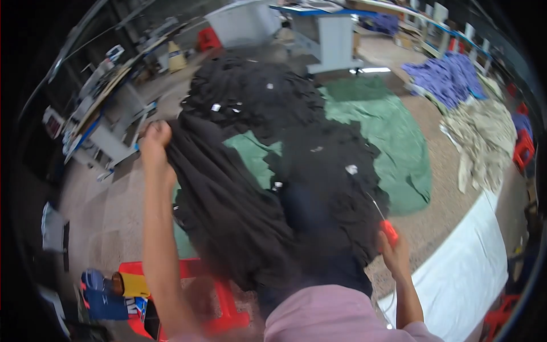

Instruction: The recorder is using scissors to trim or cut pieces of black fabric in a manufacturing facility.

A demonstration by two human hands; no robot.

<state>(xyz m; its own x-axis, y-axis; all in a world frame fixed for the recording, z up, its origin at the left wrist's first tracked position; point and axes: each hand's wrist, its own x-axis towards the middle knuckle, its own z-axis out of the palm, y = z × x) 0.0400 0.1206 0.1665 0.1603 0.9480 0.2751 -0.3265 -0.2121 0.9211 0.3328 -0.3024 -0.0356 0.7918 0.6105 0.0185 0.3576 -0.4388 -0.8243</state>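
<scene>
My left hand (156, 135) is closed on the edge of a black cloth (219, 171), raised at the left so that it stretches in long folds back toward my lap. In my right hand (397, 256) is a red-handled tool (390, 232) with a thin, pale metal rod pointing up and left over the black cloth. A thin pale cord hangs below that hand; whether it joins the tool I cannot tell. More black cloth pieces (256, 94) lie heaped ahead, with small white labels or scraps on them. Beneath them spreads a green sheet (393, 137).
A red plastic stool (228, 308) stands at my lower left, near a dark blue bag (105, 302) and a yellow object. White sheeting (461, 273) covers the floor at right. Purple (447, 80) and beige cloth heaps (478, 137) lie farther right. Worktables (333, 43) stand ahead and left.
</scene>
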